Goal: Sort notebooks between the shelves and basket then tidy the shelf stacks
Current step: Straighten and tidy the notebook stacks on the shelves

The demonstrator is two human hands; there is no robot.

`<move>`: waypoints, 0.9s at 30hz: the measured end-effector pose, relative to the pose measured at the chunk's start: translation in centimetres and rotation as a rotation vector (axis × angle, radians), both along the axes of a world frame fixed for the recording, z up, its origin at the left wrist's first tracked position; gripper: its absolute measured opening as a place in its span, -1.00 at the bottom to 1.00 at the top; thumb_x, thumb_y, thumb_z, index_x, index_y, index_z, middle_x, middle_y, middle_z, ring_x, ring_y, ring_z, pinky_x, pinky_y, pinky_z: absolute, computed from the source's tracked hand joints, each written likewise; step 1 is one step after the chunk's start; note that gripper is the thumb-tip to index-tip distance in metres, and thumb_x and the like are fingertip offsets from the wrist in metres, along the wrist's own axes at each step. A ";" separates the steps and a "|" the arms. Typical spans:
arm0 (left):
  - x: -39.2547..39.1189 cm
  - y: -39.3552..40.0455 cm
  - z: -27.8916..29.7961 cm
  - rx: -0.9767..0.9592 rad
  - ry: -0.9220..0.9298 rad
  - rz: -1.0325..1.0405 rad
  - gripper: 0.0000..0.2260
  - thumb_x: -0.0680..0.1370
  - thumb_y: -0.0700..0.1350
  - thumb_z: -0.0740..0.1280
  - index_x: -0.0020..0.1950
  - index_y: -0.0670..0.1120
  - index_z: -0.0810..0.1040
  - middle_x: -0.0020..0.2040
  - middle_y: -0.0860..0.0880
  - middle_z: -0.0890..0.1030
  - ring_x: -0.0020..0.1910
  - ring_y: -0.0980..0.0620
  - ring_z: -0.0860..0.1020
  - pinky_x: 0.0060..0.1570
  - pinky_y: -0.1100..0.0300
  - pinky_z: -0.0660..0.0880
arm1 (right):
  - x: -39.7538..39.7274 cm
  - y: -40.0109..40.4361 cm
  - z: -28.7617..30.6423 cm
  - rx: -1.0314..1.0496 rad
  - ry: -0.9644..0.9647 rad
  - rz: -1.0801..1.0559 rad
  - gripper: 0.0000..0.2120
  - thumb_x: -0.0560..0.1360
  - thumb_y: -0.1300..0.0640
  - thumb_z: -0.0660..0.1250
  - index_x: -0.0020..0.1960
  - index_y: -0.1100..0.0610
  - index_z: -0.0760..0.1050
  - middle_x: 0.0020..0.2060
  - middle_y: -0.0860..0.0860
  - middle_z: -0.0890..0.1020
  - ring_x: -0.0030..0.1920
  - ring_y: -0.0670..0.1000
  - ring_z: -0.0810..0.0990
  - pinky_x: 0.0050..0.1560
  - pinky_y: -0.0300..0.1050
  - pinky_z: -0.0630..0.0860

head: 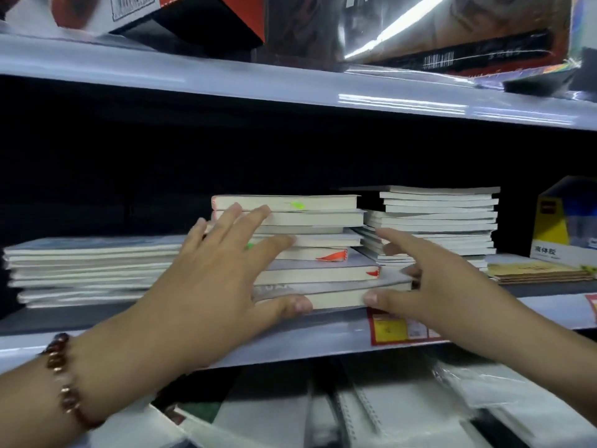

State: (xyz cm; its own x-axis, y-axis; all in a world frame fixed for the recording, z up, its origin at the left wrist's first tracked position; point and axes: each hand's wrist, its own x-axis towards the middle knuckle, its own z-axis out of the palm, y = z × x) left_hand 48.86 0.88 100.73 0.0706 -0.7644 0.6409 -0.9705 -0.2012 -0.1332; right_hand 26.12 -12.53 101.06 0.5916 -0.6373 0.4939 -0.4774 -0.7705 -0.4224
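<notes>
Left hand (223, 279) and right hand (429, 286), fingers spread flat, press the middle stack of notebooks (310, 247) on the shelf (290, 344). We judge it heavy, stiff-edged, slippery; hold both ends.

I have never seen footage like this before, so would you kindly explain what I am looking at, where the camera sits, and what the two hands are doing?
There is no machine here: a person is working with bare hands, and the single picture comes from a camera worn on the head, looking forward and down at a shop shelf.

The left hand, with a beaded bracelet on its wrist, lies with straight fingers against the front of the middle stack of notebooks. The right hand reaches in from the other side, its thumb at the bottom notebook's edge. Neither hand lifts anything; they seem to be squaring up the stack.

On the same shelf are a lower, flatter stack on the left, a taller stack behind on the right, some thin yellowish booklets and a yellow and blue box.
</notes>
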 end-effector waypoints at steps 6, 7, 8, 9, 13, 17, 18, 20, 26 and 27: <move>1.1 -0.4 0.9 -0.011 0.038 -0.029 -0.14 0.22 0.63 -0.08 0.48 0.36 0.12 0.61 0.19 -0.03 0.60 0.10 -0.17 0.53 0.07 -0.24 | 1.4 -1.6 -0.2 -0.008 -0.112 0.020 -0.14 0.26 -0.30 0.51 0.46 -0.34 0.20 0.18 -0.33 0.43 0.02 -0.31 0.44 -0.07 -0.28 0.41; 1.2 -0.6 1.0 -0.013 0.039 -0.034 -0.15 0.22 0.62 -0.06 0.48 0.36 0.10 0.61 0.18 -0.04 0.60 0.10 -0.17 0.53 0.06 -0.23 | 1.7 -1.7 -0.3 -0.007 -0.120 0.021 -0.15 0.27 -0.29 0.52 0.47 -0.33 0.21 0.19 -0.31 0.43 0.01 -0.32 0.43 -0.08 -0.30 0.40; 1.3 -0.7 1.1 -0.014 0.041 -0.039 -0.15 0.22 0.61 -0.04 0.49 0.36 0.08 0.61 0.18 -0.03 0.60 0.10 -0.18 0.53 0.05 -0.23 | 2.0 -1.9 -0.4 -0.009 -0.126 0.024 -0.15 0.27 -0.28 0.52 0.47 -0.31 0.22 0.21 -0.30 0.44 0.00 -0.33 0.42 -0.10 -0.34 0.38; 1.4 -0.8 1.1 -0.012 0.039 -0.041 -0.14 0.23 0.62 -0.02 0.49 0.36 0.05 0.61 0.18 -0.03 0.60 0.10 -0.18 0.53 0.05 -0.23 | 2.2 -2.0 -0.5 -0.017 -0.134 0.028 -0.15 0.28 -0.26 0.53 0.47 -0.30 0.22 0.22 -0.29 0.44 -0.01 -0.33 0.43 -0.11 -0.36 0.38; 1.9 -1.2 1.3 -0.009 0.006 -0.020 -0.15 0.29 0.52 0.12 0.54 0.32 0.00 0.61 0.15 -0.03 0.60 0.04 -0.17 0.54 -0.02 -0.21 | 3.1 -1.9 -0.5 -0.036 -0.155 0.039 -0.15 0.31 -0.22 0.55 0.48 -0.26 0.20 0.12 -0.38 0.39 0.01 -0.28 0.44 -0.04 -0.31 0.38; 2.6 -2.1 1.2 -0.040 -0.094 0.025 -0.16 0.37 0.41 0.30 0.56 0.28 0.00 0.62 0.00 -0.08 0.60 -0.12 -0.10 0.54 -0.14 -0.15 | 4.1 -2.3 -0.3 -0.055 -0.148 0.077 -0.23 0.31 -0.19 0.56 0.42 -0.25 0.25 0.20 -0.35 0.44 0.17 -0.22 0.45 0.10 -0.22 0.41; 2.7 -2.3 1.1 -0.045 -0.114 0.039 -0.14 0.38 0.40 0.32 0.57 0.26 -0.03 0.62 -0.03 -0.06 0.59 -0.15 -0.07 0.54 -0.16 -0.12 | 4.4 -2.3 -0.3 -0.060 -0.155 0.078 -0.25 0.31 -0.17 0.57 0.39 -0.25 0.26 0.17 -0.36 0.45 0.15 -0.21 0.46 0.10 -0.21 0.42; 3.0 -2.8 1.0 -0.058 -0.141 0.069 -0.06 0.38 0.38 0.35 0.59 0.23 -0.11 0.62 -0.07 0.01 0.58 -0.18 -0.02 0.53 -0.19 -0.07 | 4.7 -2.5 -0.5 -0.083 -0.145 0.049 -0.26 0.33 -0.14 0.57 0.37 -0.24 0.24 -0.02 -0.44 0.38 0.05 -0.23 0.42 0.01 -0.26 0.37; 4.1 -4.0 0.8 -0.102 -0.266 0.185 0.09 0.31 0.26 0.53 0.63 0.12 -0.09 0.53 -0.14 0.18 0.52 -0.24 0.13 0.43 -0.30 0.17 | 5.6 -3.6 -0.1 0.127 -0.135 0.155 -0.19 0.37 -0.14 0.55 0.46 -0.16 0.16 0.17 -0.34 0.47 0.16 -0.21 0.48 -0.05 -0.43 0.33; 4.3 -4.1 0.8 -0.107 -0.271 0.184 0.09 0.31 0.25 0.55 0.63 0.10 -0.07 0.52 -0.15 0.20 0.51 -0.24 0.15 0.42 -0.31 0.19 | 5.6 -3.8 0.0 0.153 -0.133 0.178 -0.21 0.39 -0.14 0.52 0.48 -0.16 0.16 0.20 -0.34 0.47 0.17 -0.23 0.47 -0.04 -0.47 0.31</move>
State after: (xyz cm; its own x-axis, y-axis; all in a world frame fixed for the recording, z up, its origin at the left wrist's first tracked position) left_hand 53.14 -3.26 101.50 0.0176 -0.6820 0.7311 -0.8488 -0.3966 -0.3495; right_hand 31.68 -16.30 101.09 0.6373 -0.6020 0.4811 -0.2721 -0.7599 -0.5904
